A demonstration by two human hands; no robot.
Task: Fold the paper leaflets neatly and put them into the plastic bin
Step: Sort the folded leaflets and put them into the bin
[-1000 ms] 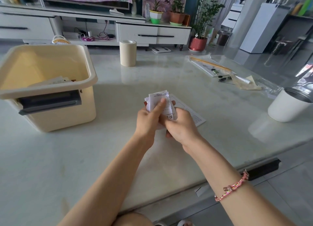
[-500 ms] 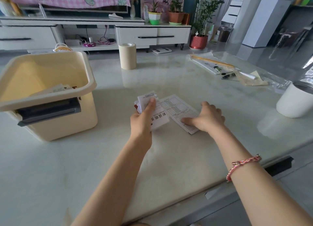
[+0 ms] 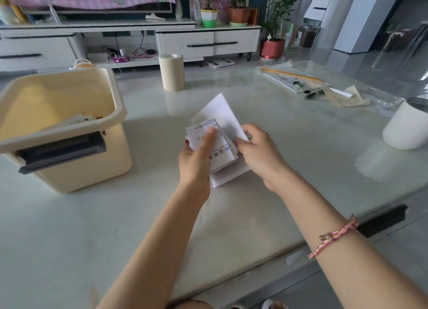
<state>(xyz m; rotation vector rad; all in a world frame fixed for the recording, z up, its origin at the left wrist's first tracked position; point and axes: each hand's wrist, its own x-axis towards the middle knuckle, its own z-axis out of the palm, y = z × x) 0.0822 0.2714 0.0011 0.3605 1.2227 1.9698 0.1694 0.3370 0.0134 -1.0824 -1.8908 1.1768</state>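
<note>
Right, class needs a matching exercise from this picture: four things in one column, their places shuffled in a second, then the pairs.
Things: 1 plastic bin; 2 beige roll; 3 folded leaflets; 4 larger leaflet.
Places: a pinched by right hand; b left side of table; c gripped by left hand; d upright, far side of table.
Pairs: 1-b, 2-d, 3-c, 4-a.

You can read only part of the folded leaflet [image 3: 220,154]: large black Chinese characters run along its front, among them 说明. The small print higher up on it is too fine to make out.
</note>
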